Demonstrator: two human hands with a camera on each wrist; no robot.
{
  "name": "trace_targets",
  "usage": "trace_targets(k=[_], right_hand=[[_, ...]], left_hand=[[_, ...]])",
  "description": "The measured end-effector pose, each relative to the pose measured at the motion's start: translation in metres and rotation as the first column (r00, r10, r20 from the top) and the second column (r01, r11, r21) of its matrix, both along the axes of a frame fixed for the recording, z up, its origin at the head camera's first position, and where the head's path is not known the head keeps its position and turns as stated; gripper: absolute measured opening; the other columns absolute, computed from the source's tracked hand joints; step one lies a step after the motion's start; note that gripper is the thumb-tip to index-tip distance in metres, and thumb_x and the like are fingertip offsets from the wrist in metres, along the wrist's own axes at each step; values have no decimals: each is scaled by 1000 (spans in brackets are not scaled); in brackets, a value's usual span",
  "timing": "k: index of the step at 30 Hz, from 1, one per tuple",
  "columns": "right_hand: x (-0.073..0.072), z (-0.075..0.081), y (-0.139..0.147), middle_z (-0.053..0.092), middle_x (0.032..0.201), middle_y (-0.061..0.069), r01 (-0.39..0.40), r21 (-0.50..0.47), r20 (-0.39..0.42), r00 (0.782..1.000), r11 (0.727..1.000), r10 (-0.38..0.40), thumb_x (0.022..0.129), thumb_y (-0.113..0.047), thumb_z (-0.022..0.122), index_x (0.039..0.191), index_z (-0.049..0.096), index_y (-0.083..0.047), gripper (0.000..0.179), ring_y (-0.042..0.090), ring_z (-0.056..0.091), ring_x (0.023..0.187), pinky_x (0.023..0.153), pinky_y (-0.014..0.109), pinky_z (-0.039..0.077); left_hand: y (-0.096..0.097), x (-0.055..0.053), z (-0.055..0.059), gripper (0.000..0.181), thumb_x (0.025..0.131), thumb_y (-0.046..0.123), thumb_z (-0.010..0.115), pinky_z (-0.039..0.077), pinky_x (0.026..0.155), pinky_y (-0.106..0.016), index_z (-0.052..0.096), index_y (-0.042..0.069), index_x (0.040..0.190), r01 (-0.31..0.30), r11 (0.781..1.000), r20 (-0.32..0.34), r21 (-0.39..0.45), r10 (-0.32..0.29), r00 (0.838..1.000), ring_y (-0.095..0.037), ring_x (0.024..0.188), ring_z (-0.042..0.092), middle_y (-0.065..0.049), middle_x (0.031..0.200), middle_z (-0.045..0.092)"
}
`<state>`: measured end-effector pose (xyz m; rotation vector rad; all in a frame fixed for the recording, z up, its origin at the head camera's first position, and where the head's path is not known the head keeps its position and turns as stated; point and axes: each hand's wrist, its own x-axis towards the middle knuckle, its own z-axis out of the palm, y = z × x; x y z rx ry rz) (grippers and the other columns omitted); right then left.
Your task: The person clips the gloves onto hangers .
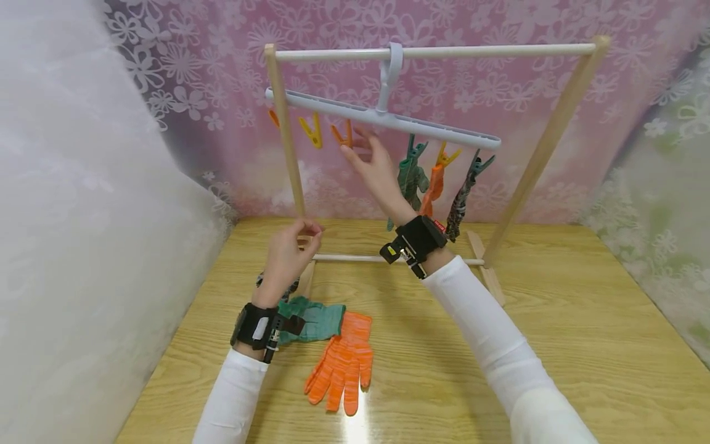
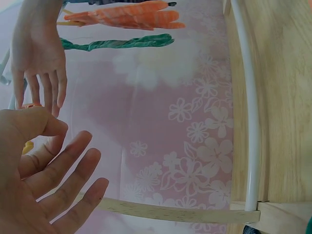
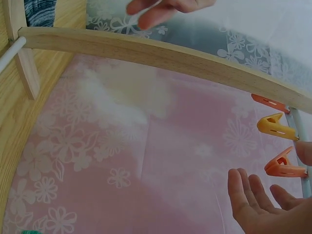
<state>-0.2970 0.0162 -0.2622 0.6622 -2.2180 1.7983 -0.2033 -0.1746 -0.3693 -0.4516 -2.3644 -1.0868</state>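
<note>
Sleeves (image 1: 493, 339) foremost; left hand (image 1: 285, 256) relaxed, empty; right hand (image 1: 381, 172) relaxed, empty, beside orange clip (image 3: 286, 170).

White sleeves (image 1: 233, 394), black wrist straps (image 1: 418, 237), small black cameras (image 1: 293, 324), red tag (image 1: 440, 226), yellow marking (image 1: 393, 250)

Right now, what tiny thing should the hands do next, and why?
Maybe the left hand should reach down for the orange glove on the table. That hand looks empty, the right hand is beside an orange clip with nothing hanging from it, and a green glove already hangs from another clip on the same hanger.
</note>
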Motion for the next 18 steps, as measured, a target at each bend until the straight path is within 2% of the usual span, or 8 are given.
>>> trace_targets(k=[6, 13, 18], right_hand=[[-6, 2, -7, 59, 136, 18, -43, -69, 25, 999, 997, 45, 103, -22, 63, 152, 44, -9, 55, 31, 64, 116, 93, 41, 57], [-7, 2, -10, 66, 126, 22, -74, -137, -7, 997, 988, 73, 101, -12, 64, 147, 50, -3, 48, 35, 66, 107, 86, 40, 60], [-5, 3, -9, 69, 121, 21, -67, -153, 7, 998, 986, 69, 101, -10, 64, 143, 55, -4, 44, 25, 69, 94, 81, 34, 61]], left_hand=[[3, 6, -7, 9, 98, 9, 67, 61, 83, -45, 69, 5, 107, 29, 999, 38, -38, -27, 999, -26, 99, 70, -11, 110, 73], [3, 11, -21, 8, 98, 10, 68, 60, 82, -47, 68, 9, 105, 74, 991, 108, -107, -63, 992, -29, 98, 70, -10, 105, 74], [3, 15, -31, 6, 99, 14, 68, 59, 78, -40, 67, 13, 104, 105, 974, 160, -199, -73, 984, -23, 94, 71, -5, 99, 74]])
